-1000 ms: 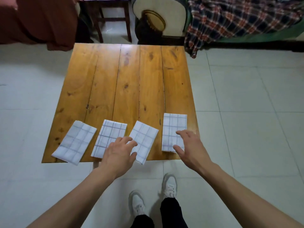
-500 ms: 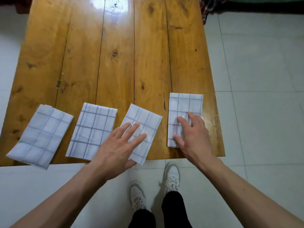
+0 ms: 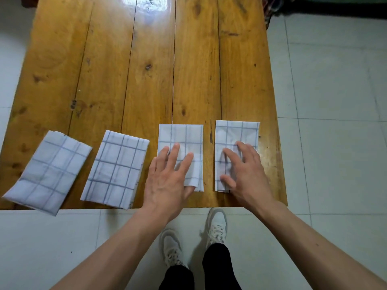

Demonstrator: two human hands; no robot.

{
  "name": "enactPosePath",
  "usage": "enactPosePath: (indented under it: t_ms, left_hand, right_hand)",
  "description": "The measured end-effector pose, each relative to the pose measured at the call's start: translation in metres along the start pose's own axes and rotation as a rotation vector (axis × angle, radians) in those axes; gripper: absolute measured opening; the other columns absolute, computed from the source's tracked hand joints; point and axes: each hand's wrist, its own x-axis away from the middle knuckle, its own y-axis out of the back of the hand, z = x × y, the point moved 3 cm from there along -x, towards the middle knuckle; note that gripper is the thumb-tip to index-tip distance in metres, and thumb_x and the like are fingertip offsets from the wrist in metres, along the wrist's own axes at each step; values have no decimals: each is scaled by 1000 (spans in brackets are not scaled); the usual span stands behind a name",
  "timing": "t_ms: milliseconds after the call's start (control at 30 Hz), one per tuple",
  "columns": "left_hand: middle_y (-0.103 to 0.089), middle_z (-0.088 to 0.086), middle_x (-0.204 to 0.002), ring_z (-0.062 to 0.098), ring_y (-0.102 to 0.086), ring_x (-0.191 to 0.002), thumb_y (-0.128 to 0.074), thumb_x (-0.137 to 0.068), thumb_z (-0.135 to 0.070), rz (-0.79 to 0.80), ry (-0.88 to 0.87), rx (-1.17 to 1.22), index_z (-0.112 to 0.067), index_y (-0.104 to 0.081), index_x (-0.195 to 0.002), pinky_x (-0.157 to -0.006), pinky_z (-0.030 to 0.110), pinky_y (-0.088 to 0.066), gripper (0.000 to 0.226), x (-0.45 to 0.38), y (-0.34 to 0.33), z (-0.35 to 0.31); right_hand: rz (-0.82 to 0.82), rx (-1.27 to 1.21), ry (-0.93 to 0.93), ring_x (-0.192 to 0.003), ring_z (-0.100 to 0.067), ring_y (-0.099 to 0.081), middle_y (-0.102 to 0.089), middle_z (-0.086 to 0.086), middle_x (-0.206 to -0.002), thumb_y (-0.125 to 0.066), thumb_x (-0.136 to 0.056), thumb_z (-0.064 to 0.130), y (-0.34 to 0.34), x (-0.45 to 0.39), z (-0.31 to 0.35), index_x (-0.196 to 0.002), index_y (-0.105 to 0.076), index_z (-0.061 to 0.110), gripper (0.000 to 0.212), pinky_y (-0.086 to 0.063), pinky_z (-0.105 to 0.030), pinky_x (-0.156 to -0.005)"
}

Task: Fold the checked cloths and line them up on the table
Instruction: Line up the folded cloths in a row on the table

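Note:
Several folded white cloths with blue checks lie in a row along the near edge of the wooden table (image 3: 146, 80). My left hand (image 3: 167, 178) lies flat, fingers straight, on the third cloth (image 3: 184, 135), which sits square to the edge. My right hand (image 3: 244, 170) presses with spread fingers on the rightmost cloth (image 3: 236, 132). The second cloth (image 3: 117, 168) is tilted slightly. The leftmost cloth (image 3: 48, 172) is tilted more, and its near corner hangs over the table's edge.
The table stands on a pale tiled floor (image 3: 335, 122). My white shoes (image 3: 215, 227) and dark trouser legs are below the near edge. A dark checked fabric (image 3: 270, 9) shows at the top right corner. A bright glare sits on the far planks.
My left hand has turned the third cloth from tilted to square with the edge. My right hand has slid further onto the rightmost cloth. The view has tipped down and come closer.

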Motion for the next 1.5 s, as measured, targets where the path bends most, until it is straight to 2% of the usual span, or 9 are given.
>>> enactPosePath:
  t_ms: [200,400,533,700,1000,1133,1267,1433,1500]
  left_hand:
    - [14,3,-164,27,16,-150,-50,-73,-84,47,-4,24,-38,-2,-153,-122,46,-1,104,-4,8,-6]
    - [12,4,-165,26,13,-151,-43,-93,-63,-8,7,26,-42,-8,-153,-121,43,-4,72,-2,10,5]
    - [14,8,-164,28,14,-151,-40,-96,-58,18,-13,7,-39,-4,-154,-122,42,-4,71,2,1,6]
    - [17,11,-164,30,17,-150,-38,-98,-57,17,3,-14,-37,2,-154,-122,41,-1,71,0,-1,0]
    - [19,10,-163,29,18,-150,-41,-99,-55,45,15,-18,-38,4,-153,-122,41,-1,73,-7,-2,-5]
    - [17,11,-163,32,16,-150,-43,-99,-53,57,30,-52,-36,4,-153,-122,44,-2,74,-9,-1,-7]
    - [14,9,-164,30,14,-151,-45,-98,-54,68,40,-35,-36,3,-154,-122,45,-1,76,-9,7,-9]
    - [-21,8,-162,28,-14,-150,-59,-91,-50,-54,90,35,-28,-27,-150,-119,44,-20,71,6,30,9]
    - [-25,8,-161,28,-18,-149,-62,-91,-46,-54,130,36,-27,-34,-147,-117,44,-23,66,15,38,27]
  right_hand:
    - [9,8,48,-151,-22,2,-8,1,-163,-67,-84,51,6,-3,-3,-149,-28,37,76,-8,-43,-122]
    - [78,53,27,-149,-23,20,14,4,-163,-70,-79,58,-2,7,-9,-150,-17,44,89,-2,-49,-122]
    - [105,36,38,-148,-23,23,19,4,-162,-70,-79,57,-3,5,-10,-151,-14,46,91,5,-45,-118]
    - [134,77,66,-149,-26,19,15,0,-163,-70,-80,56,4,-3,-8,-150,-14,46,90,-2,-49,-122]
    - [125,90,59,-149,-26,17,13,-1,-163,-69,-79,59,5,-6,-8,-151,-11,45,93,0,-49,-121]
    - [139,73,57,-150,-26,13,9,-2,-164,-69,-78,61,9,-7,-7,-151,-14,43,93,0,-47,-122]
    - [15,-92,98,-151,-22,-4,-14,-2,-162,-66,-84,54,22,-9,3,-147,-34,35,73,-10,-44,-121]
    - [-51,-169,198,-147,-21,-19,-29,-2,-157,-67,-88,41,33,-21,29,-142,-44,28,60,-19,-43,-118]
    - [-54,-159,228,-146,-22,-21,-31,-4,-156,-67,-88,40,37,-23,43,-141,-45,26,59,-20,-41,-117]
